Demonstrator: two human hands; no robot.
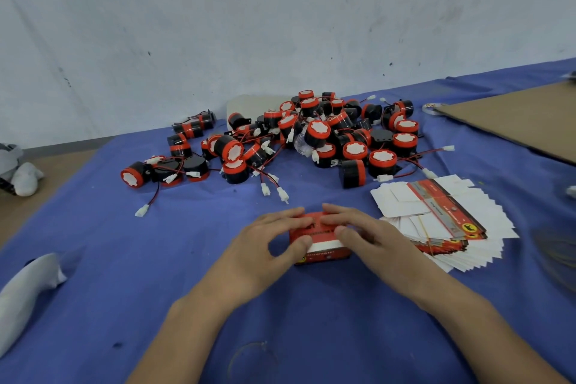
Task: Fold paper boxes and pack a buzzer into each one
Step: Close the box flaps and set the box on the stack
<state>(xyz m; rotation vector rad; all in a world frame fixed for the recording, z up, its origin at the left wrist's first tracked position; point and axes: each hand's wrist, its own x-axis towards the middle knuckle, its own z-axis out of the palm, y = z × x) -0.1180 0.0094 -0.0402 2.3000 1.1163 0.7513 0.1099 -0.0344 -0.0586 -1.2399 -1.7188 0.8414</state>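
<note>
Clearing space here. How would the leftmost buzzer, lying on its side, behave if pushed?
That buzzer is a short cylinder on its curved side, so it would probably roll. The wire and white connector nearby look attached and might trail or snag.

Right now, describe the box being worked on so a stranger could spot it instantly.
On the blue cloth, look nearer than the buzzer pile and left of the fanned flat blanks. The red box, gripped by the left hand and right hand, is the only one folded up.
</note>
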